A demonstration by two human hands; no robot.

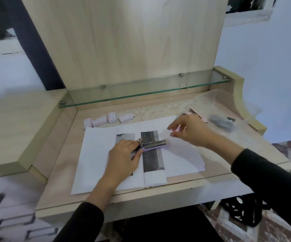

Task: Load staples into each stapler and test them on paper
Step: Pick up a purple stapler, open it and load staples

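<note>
Lying opened, lilac stapler (151, 144) on paper (97, 154).

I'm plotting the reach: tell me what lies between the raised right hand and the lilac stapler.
Head view: only bare white paper separates the right hand from the lilac stapler, which the left hand steadies.

The pale wooden desk (57, 154) carries paper sheets (95, 154), small staple boxes (108, 119) and a clear plastic bag (219, 109).

We see the stapler (151, 145) on the paper sheets (99, 154) mid-counter (57, 172), staple boxes (108, 119) behind them, plastic container (218, 109) at right.
</note>
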